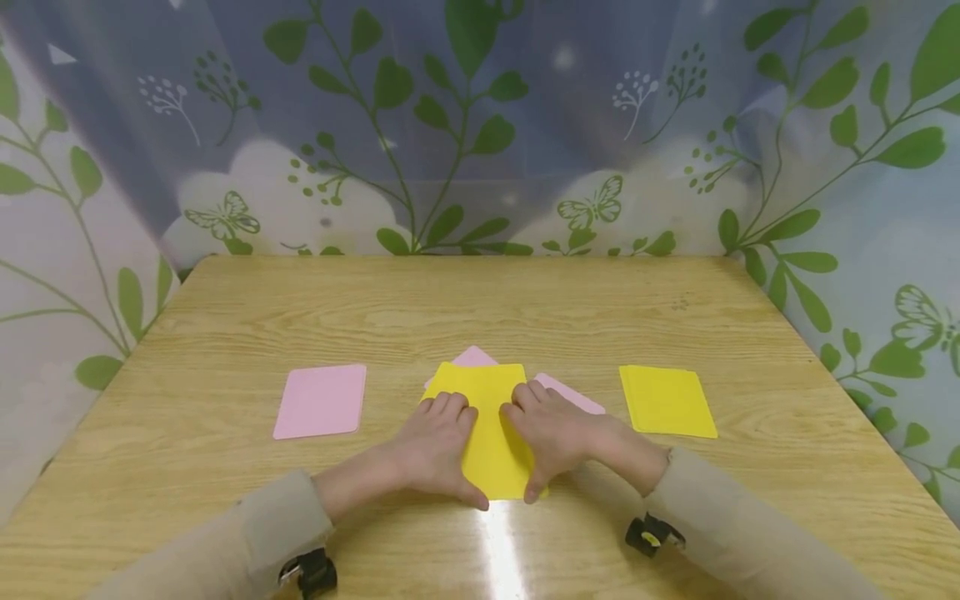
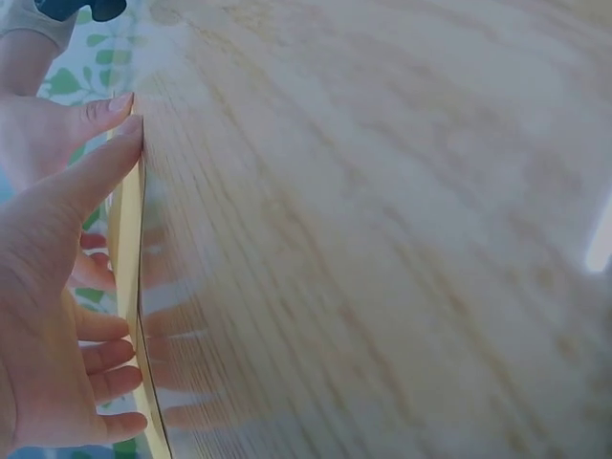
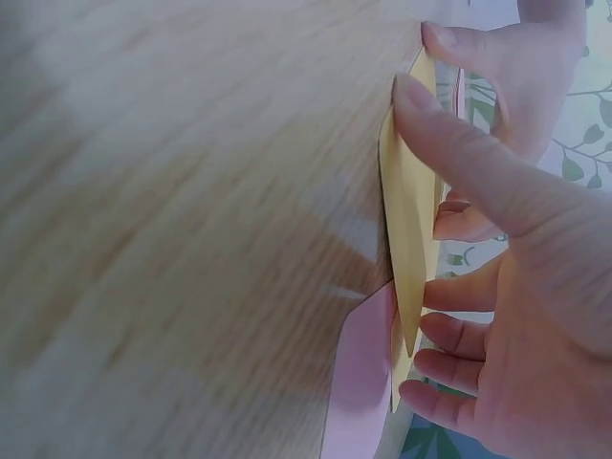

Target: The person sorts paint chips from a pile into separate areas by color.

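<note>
Yellow cards [image 1: 486, 467] lie overlapped at the middle of the table, and both hands are on them. My left hand [image 1: 438, 446] rests on their left side, its thumb at the near edge and its fingertips touching the top. Across from it, my right hand [image 1: 551, 425] does the same on the right side. In the right wrist view the yellow cards [image 3: 406, 210] show more than one layer, slightly bent and spread at the corner. Pink cards [image 1: 474, 357] stick out from behind and beside the yellow ones, partly hidden; one pink card [image 1: 570, 393] lies by my right fingers.
A stack of pink cards [image 1: 321, 402] lies to the left, and a stack of yellow cards [image 1: 667, 400] to the right. The wooden table [image 1: 480, 300] ends at a leaf-patterned curtain [image 1: 420, 167] behind and on both sides.
</note>
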Available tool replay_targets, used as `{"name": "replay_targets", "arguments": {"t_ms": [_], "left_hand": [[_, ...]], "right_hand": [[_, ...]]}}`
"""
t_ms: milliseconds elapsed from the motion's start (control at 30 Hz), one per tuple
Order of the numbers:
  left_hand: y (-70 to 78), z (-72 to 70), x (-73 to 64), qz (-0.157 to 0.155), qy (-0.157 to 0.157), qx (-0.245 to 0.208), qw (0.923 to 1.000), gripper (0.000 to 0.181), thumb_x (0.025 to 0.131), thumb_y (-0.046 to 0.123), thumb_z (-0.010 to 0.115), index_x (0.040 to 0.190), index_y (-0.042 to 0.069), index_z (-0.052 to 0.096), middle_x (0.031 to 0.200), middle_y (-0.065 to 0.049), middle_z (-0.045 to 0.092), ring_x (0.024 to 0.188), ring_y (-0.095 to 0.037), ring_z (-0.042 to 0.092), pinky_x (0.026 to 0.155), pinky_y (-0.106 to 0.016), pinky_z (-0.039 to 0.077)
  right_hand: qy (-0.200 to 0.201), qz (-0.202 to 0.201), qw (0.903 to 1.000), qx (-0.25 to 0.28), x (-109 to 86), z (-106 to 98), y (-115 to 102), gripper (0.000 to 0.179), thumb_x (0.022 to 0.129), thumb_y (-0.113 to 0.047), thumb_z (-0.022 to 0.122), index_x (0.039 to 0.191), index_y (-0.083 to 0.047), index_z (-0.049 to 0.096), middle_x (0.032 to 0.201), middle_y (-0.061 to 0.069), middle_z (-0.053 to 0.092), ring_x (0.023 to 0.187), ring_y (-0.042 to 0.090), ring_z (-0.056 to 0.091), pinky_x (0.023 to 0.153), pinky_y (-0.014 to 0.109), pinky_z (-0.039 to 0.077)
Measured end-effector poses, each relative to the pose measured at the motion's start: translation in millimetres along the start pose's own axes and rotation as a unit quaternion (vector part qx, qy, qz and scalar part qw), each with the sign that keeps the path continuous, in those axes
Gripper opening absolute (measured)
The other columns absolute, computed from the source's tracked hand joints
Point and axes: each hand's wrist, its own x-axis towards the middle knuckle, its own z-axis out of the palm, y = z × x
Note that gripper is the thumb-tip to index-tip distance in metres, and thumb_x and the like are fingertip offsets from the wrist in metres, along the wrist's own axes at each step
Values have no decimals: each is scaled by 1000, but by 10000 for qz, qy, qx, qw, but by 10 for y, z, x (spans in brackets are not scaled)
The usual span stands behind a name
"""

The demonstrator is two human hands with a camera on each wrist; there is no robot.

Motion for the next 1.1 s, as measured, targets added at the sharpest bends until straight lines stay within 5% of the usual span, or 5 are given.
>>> {"name": "replay_targets", "arguments": {"t_ms": [433,867,1100], "left_hand": [[33,-11,-13,-76,-34,-47,10000,103,54,74,69,121,0,42,109,-8,42,101,-25,38,88,-38,33],[67,-43,-24,-15,134,123,9998,103,55,71,70,125,0,45,107,-9,41,100,-27,35,88,-41,32],[78,-40,-37,14,-61,59,10000,101,56,72,68,125,1,45,106,-8,41,99,-26,34,88,-40,30]], "right_hand": [[-156,-13,9990,421,-39,11,-30,92,56,-51,83,122,0,43,112,7,36,100,22,36,86,32,38],[-74,-208,9997,49,-53,-7,-48,94,62,-53,79,129,2,42,116,9,39,101,22,39,89,31,38],[-34,-355,9994,-6,-70,9,-45,91,62,-55,77,126,0,45,111,7,39,98,21,38,89,30,37]]}}
